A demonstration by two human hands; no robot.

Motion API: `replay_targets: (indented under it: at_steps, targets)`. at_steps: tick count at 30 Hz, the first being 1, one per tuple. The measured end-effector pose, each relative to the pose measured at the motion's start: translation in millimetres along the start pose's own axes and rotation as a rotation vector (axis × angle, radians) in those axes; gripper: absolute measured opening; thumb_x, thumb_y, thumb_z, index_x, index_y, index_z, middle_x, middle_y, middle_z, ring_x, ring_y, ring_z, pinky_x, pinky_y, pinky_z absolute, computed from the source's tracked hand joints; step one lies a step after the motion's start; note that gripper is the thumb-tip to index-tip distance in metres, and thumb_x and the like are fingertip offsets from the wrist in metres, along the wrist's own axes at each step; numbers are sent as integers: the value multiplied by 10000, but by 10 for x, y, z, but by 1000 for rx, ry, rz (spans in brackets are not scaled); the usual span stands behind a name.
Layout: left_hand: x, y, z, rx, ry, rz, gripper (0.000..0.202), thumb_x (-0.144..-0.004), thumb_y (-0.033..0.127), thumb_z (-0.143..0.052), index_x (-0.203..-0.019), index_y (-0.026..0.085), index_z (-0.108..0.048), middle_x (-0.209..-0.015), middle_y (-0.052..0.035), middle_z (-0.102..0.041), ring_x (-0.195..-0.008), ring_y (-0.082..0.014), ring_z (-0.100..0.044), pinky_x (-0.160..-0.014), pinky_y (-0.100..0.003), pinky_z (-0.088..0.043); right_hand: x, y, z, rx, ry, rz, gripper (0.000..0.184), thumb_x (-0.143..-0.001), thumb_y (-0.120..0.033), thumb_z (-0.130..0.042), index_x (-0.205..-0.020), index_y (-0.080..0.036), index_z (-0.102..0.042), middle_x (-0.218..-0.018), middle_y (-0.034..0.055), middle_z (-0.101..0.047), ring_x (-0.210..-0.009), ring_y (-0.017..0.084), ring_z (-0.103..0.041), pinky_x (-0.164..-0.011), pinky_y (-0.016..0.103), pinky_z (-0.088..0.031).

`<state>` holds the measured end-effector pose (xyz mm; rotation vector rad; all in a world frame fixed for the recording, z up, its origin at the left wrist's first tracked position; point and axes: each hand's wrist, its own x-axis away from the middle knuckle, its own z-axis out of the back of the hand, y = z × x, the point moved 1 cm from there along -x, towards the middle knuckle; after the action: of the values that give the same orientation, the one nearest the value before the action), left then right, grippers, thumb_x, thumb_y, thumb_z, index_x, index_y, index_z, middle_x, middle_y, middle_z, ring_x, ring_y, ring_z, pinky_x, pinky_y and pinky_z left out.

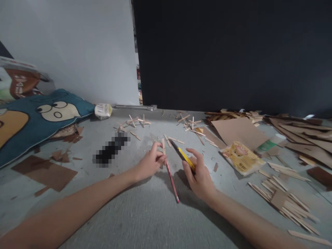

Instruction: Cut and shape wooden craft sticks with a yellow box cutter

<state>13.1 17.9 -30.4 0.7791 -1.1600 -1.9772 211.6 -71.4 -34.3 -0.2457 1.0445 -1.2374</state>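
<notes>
Only two bare hands and forearms show of the person. The left hand (149, 164) is uncovered on its fingers and knuckles. Back from the fingers, wrist and left forearm (77, 207) are sleeveless as far as the picture's edge. The right hand (200, 179) is likewise uncovered, and behind its fingers the right forearm (255, 226) is bare to the edge.

Pale wooden stick (163, 146) beside slanted yellow cutter (185, 157).
</notes>
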Motion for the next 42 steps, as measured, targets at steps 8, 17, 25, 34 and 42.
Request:
replay_targets:
  at_steps: [8, 17, 25, 34, 42]
  targets:
    - [24, 181, 37, -416, -151, -296, 323, -1046, 355, -501, -802, 197, -641, -823, -42, -609, -891, -222, -548, -844, -359, -457, -112, 75, 14, -384, 133, -208, 283, -1020, -440, -517, -1177, -269, -355, -610, -138, -370, -409, 97, -290, -410, 215, -208]
    - [29, 176, 1, -550, -180, -288, 263, -1029, 312, -556, -839, 170, -670, -982, -82, -631, -1075, -255, -525, -981, -415, -460, -89, 127, 28, -374, 279, -133, 269, -989, -401, -581, -1192, -255, -481, -716, -61, -598, -564, 123, -526, -541, 246, -450]
    - [68, 229, 7, -576, -195, -440, 217, -1047, 287, -513, -1088, 188, -702, -1117, -101, -634, -1117, -251, -549, -995, -410, -479, -120, 95, 74, -385, 300, -165, 297, -954, -413, -647, -1165, -205, -627, -687, -36, -633, -518, 111, -512, -499, 247, -413]
    - [96, 273, -10, -517, -229, -304, 327, -972, 269, -615, -1292, 216, -578, -1224, -110, -656, -1158, -267, -614, -1006, -437, -521, -131, 160, 68, -406, 308, -240, 348, -962, -498, -641, -1187, -234, -617, -692, -30, -636, -538, 130, -538, -505, 260, -411]
    - [54, 74, 45, -411, -44, -197, 537, -783, -40, -496, -1240, 224, -598, -1203, -89, -663, -1075, -228, -662, -970, -394, -535, -144, 148, 74, -426, 315, -269, 319, -939, -482, -671, -1115, -241, -559, -670, -40, -647, -526, 122, -548, -497, 242, -417]
